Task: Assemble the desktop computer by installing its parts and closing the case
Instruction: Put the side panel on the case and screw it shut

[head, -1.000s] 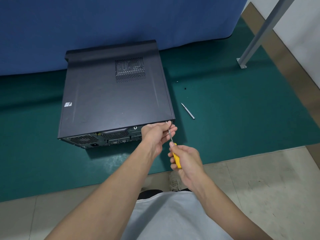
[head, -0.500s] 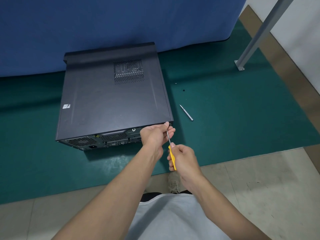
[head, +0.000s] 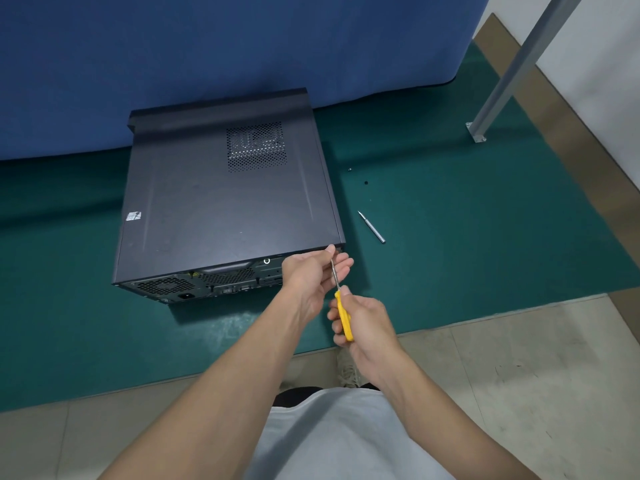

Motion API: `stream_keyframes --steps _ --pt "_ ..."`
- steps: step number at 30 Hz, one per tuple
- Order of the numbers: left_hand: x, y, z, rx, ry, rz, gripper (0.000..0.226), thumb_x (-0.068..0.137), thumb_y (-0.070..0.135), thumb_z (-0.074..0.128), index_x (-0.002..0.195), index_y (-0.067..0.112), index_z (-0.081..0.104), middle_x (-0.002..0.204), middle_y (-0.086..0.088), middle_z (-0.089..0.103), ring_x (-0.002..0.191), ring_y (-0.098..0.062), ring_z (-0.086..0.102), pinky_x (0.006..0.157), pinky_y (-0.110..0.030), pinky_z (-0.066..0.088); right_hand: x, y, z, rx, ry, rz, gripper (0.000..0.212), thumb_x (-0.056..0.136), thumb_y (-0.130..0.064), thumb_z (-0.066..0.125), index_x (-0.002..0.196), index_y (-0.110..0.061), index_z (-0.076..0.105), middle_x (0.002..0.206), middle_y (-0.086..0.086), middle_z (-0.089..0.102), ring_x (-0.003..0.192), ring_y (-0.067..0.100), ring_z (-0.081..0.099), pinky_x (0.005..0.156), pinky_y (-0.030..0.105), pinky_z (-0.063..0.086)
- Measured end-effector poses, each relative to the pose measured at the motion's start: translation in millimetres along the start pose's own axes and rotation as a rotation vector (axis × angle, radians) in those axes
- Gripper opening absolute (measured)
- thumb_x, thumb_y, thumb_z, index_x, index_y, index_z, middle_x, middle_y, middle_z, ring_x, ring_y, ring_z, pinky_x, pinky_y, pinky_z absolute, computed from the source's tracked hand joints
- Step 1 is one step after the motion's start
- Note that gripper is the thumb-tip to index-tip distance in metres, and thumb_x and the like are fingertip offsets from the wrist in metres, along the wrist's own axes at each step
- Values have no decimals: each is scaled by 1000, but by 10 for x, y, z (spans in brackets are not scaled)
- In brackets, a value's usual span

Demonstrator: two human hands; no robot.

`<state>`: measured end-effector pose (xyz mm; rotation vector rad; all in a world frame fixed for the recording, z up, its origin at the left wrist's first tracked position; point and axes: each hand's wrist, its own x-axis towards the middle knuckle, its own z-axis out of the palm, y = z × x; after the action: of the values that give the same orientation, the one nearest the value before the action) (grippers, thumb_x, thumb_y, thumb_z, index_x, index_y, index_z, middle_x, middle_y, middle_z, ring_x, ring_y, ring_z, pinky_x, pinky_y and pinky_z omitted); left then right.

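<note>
Plainly gripped the yellow-handled screwdriver in the right hand, clenched round the handle, with the long shaft aimed up and away at the rear right corner of the desktop case. Pinched that shaft near its tip with the left hand, the nearer one to the corner. Had the case flat on the green mat, side panel on, with the insides hidden but for the vent grille. Judged a corner screw the next job, though could not see the tip behind the fingers. Left a loose screwdriver bit on the mat beside the case.
</note>
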<state>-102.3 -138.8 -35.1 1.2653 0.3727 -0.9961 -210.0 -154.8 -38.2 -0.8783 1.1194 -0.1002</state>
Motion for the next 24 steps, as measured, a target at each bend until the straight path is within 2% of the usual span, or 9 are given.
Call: stream_keyframes --steps 2,4,6,9,13,15,19,21,24 --pt "10 32 -45 13 -64 -31 13 95 2 54 93 -9 61 90 -24 71 80 -29 73 70 -31 60 -17 -44 -10 184 -73 111 33 100 -28 49 88 -1 62 63 5 56 49 11 43 40 20 31" --pt "25 38 -53 23 -46 -14 11 94 -1 54 91 -9 61 84 -22 72 78 -29 73 68 -30 60 -41 -62 -18 239 -106 125 31 99 -28 52 91 1 61 64 7 56 50 12 45 40 21 33" --pt "30 13 -23 17 14 24 8 91 -2 59 86 -9 61 75 -21 71 71 -27 73 62 -26 59 -52 -62 -6 170 -72 55 27 95 -29 59 90 -2 60 65 7 55 51 12 47 42 22 36" --pt "18 -27 -4 -11 49 48 8 88 -2 64 84 -9 62 77 -21 70 68 -25 72 58 -23 57 -60 -47 29 26 -2 -44 21 94 -22 61 87 -2 62 65 4 54 50 8 46 44 21 37" --pt "28 24 -72 30 -94 -18 11 94 1 56 91 -8 62 82 -21 72 76 -28 73 66 -30 60 -49 -68 15 141 -83 55 24 99 -22 52 89 -3 63 64 3 55 51 10 42 42 20 32" --pt "43 50 -77 58 -91 -19 11 94 -1 54 90 -8 62 78 -20 72 74 -28 73 65 -29 60 -53 -75 12 204 -120 94 24 98 -23 53 94 -1 63 66 6 58 51 12 45 42 21 35" --pt "36 -11 -26 24 1 40 7 88 -3 62 82 -7 62 71 -17 71 70 -26 72 65 -28 60 -30 -29 26 87 20 -20 19 91 -21 65 87 -2 64 65 5 58 50 9 48 43 21 38" --pt "35 -38 -28 -8 -7 38 7 87 -2 64 83 -7 63 74 -18 71 71 -26 72 66 -28 60 -20 -37 27 55 62 -43 22 94 -22 61 83 -3 65 62 2 56 49 8 46 44 21 36" --pt "37 -2 -70 -6 -104 -18 11 94 2 56 92 -8 62 83 -21 72 78 -28 73 68 -31 60 -16 -87 5 151 3 53 29 99 -26 52 87 -2 64 59 2 55 47 9 42 42 20 32"
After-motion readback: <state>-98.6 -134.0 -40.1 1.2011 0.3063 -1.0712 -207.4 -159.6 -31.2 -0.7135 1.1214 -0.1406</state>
